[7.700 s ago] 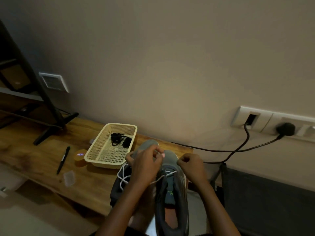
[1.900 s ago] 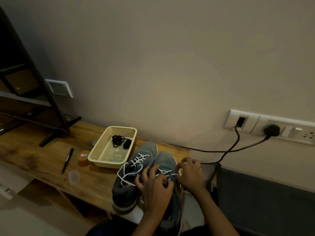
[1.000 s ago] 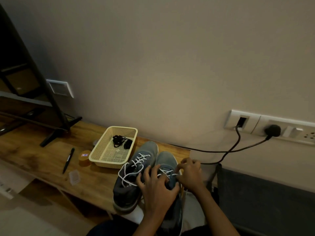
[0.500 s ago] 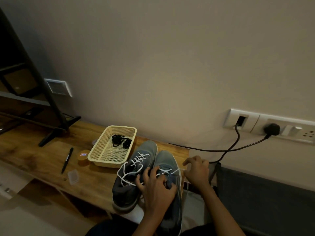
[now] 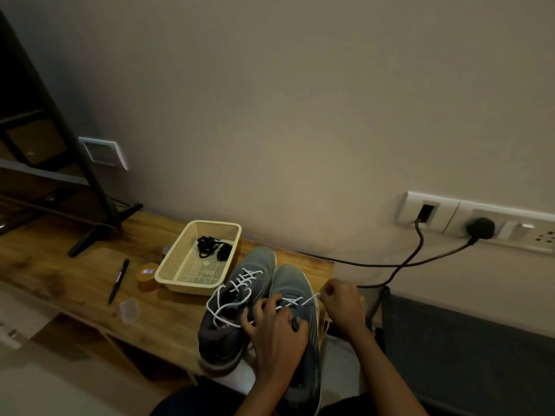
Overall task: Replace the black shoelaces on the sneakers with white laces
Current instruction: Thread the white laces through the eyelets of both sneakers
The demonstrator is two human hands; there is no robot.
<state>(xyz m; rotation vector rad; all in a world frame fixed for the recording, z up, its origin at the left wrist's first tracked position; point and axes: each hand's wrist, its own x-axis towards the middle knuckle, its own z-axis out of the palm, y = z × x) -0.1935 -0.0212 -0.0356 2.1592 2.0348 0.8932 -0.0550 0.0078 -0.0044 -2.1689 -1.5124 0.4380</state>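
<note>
Wooden bench, left grip clamped on grey mesh sneaker, right grip pinching thin white lace; hard tug could strip it from eyelets.

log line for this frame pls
phase: lacing sneaker | left hand grips sneaker | right hand pinches white lace | black laces in basket

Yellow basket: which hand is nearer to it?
Left. The left hand grips the sneaker being laced, down and right of the yellow basket. The right hand is farther right, beside that sneaker, pinching a white lace.
</note>
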